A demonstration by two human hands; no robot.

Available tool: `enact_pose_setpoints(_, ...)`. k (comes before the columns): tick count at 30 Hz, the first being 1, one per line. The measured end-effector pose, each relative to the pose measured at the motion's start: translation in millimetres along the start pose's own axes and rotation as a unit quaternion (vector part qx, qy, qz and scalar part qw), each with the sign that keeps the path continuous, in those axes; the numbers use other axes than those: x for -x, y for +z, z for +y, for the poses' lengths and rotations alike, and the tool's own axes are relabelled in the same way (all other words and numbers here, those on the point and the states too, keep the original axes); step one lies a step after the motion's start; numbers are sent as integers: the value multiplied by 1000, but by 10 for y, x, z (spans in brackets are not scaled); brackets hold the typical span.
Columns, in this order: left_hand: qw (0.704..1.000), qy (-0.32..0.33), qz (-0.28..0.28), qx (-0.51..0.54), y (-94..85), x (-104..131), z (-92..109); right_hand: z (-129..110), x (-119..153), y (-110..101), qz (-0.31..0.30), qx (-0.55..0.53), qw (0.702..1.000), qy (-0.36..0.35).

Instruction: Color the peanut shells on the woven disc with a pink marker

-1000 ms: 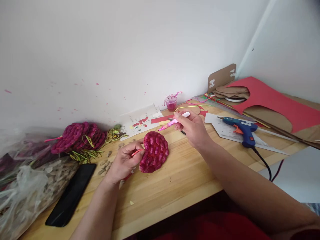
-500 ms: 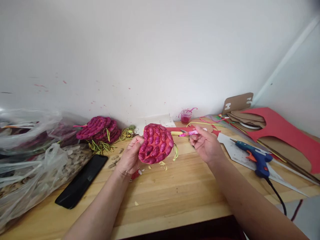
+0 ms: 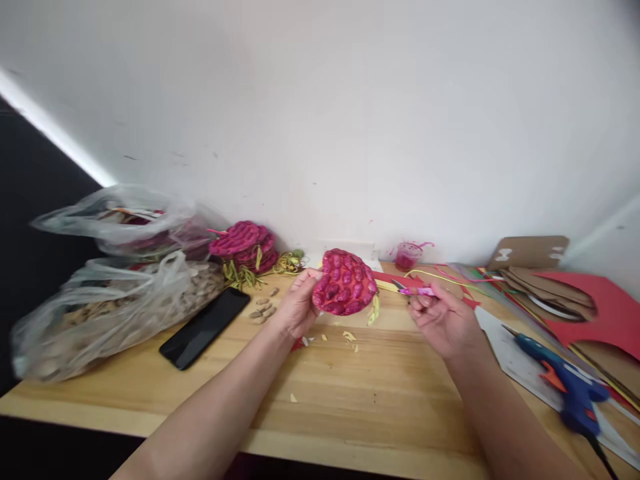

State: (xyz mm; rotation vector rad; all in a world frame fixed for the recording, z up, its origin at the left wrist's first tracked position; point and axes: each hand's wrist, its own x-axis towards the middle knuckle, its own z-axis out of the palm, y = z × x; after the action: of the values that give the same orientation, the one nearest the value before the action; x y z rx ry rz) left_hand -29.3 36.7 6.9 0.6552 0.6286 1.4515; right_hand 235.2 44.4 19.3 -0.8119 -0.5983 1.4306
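Observation:
My left hand grips the left edge of a round red disc and holds it tilted above the table. Rows of peanut shells painted magenta cover its face, and a yellow-green yarn tassel hangs at its right side. Pinched between the thumb and fingers of my right hand is a slim pink-stained paintbrush, apart from the disc and pointing toward it. Behind the left hand lies a stack of similar magenta discs with yarn fringes. Loose peanuts lie left of that hand.
Plastic bags of peanuts and a black phone occupy the left. A cup of pink paint stands by the wall. On the right are a blue glue gun, cut red sheets and cardboard. Yellow scraps dot the wood.
The view has swung left, so everything sits further right in the picture. The disc is tipped flatter than before. Both hands keep hold of what they had.

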Motion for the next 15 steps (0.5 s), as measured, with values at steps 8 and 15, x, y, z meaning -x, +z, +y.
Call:
enact_pose_setpoints(8,999,-1,9,32,17,-30,-42,9,-88,-78,15,21,1000,-12)
enact_pose_setpoints(15,999,-15,-5,31,-53,-68,-110,-42,-175,-123,104,158,967,-171)
